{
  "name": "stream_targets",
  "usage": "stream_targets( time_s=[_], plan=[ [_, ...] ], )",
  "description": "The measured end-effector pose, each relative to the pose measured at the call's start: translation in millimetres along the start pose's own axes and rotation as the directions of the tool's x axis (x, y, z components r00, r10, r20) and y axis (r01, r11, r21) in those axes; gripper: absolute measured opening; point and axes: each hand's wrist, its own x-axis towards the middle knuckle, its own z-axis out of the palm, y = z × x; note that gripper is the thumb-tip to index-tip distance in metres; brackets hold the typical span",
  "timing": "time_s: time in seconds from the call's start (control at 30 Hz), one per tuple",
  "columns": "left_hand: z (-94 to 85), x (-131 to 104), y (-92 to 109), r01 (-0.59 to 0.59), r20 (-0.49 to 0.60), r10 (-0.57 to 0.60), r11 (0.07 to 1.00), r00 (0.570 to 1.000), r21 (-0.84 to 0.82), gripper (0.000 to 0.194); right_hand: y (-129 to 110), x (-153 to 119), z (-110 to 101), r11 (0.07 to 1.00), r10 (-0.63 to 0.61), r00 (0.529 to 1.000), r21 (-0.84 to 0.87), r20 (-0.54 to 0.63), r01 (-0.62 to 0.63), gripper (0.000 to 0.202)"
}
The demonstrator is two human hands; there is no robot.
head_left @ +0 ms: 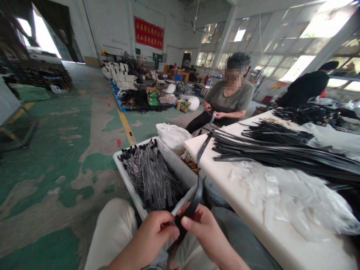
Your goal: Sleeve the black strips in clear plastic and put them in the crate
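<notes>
Black strap (198, 192): pinched by right hand (206, 227); left hand (155, 233) nearly closed, its hold indeterminate; end-handling apparently in hand, requiring steadiness.

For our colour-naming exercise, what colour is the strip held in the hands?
Black, seen in the head view.

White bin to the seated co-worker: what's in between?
Head view: a white plastic bag, just past the far end of the bin, on the side toward the seated co-worker.
</notes>
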Motion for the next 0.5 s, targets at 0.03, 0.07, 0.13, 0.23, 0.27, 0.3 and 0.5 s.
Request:
stream_targets(
  time_s=[0.03,0.07,0.13,0.23,0.27,0.3,0.5],
  plan=[
    [-5.3,0.8,1.6,0.003,0.024,-0.004,1.000,1.000,0.031,0.016,-2.2,8.0,-3.1,1.000,0.008,1.000,0.008,-0.024,-0.008,0.039],
    [-10.3,1.9,3.5,0.001,0.033,-0.003,0.998,0.999,0.055,0.015,-4.6,15.9,-5.2,1.000,-0.002,0.998,0.002,-0.058,0.002,0.040],
    [-17.9,5.6,7.1,-0.026,0.006,0.026,0.997,1.000,0.067,0.017,-6.8,28.2,-4.3,0.998,-0.047,0.994,-0.052,-0.099,0.042,0.039],
    [-21.3,13.9,6.9,-0.078,-0.057,0.078,0.997,0.995,-0.007,0.019,-0.2,32.9,9.1,0.986,-0.106,0.994,-0.135,-0.041,0.099,0.037],
    [-21.1,16.5,4.6,-0.088,-0.076,0.086,0.996,0.993,-0.033,0.019,2.9,32.1,13.6,0.983,-0.121,0.993,-0.141,-0.017,0.117,0.037],
    [-20.9,18.6,1.4,-0.091,-0.098,0.086,0.995,0.991,-0.051,0.019,4.9,31.5,16.2,0.983,-0.134,0.991,-0.127,-0.004,0.132,0.037],
    [-23.7,18.9,-18.5,-0.034,-0.059,0.031,0.998,0.998,-0.049,0.017,-15.3,49.2,-1.4,0.973,-0.084,0.966,0.191,-0.245,0.133,0.042]
  ],
)
